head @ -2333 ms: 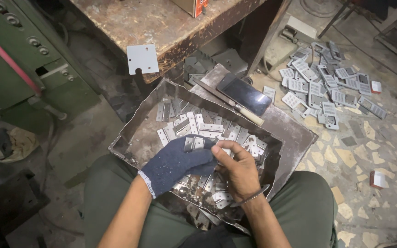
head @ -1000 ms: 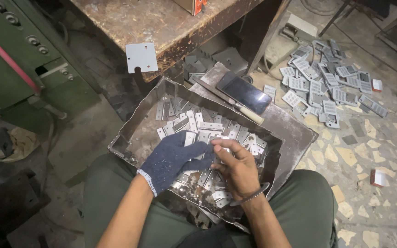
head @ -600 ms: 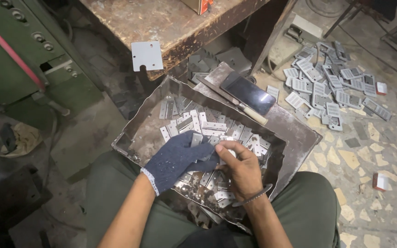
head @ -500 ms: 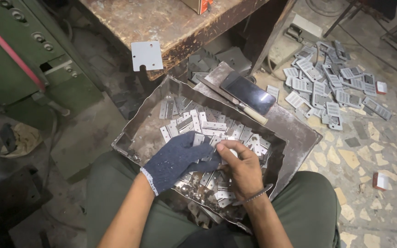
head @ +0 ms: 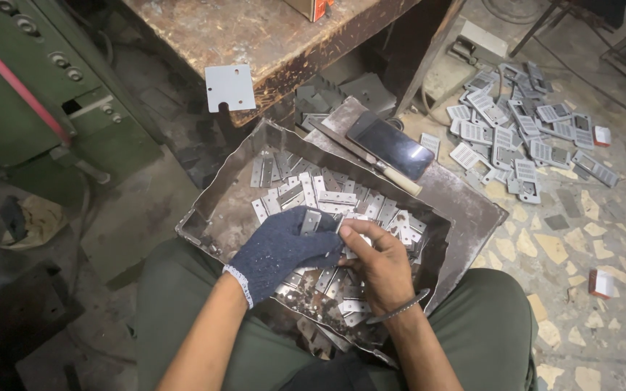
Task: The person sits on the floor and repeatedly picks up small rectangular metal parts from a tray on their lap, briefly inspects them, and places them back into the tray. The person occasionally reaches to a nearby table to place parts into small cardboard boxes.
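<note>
A dark metal tray (head: 219, 210) rests on my lap, filled with several small flat metal plates (head: 327, 195). My left hand (head: 280, 246), in a blue knit glove, is closed around a few of these plates over the middle of the tray. My bare right hand (head: 374, 261), with a bangle at the wrist, meets it fingertip to fingertip and pinches a plate at the edge of that stack.
A phone (head: 391, 145) and a wooden-handled tool (head: 378, 163) lie on a metal sheet behind the tray. A rusty workbench (head: 255, 36) stands ahead, a square plate (head: 230, 87) against it. A green machine (head: 30, 87) is left. Perforated parts (head: 523, 137) litter the floor at right.
The hands have stayed together over the tray, fingers shifting slightly on the plates. The view has drifted a little; nothing else moved.
</note>
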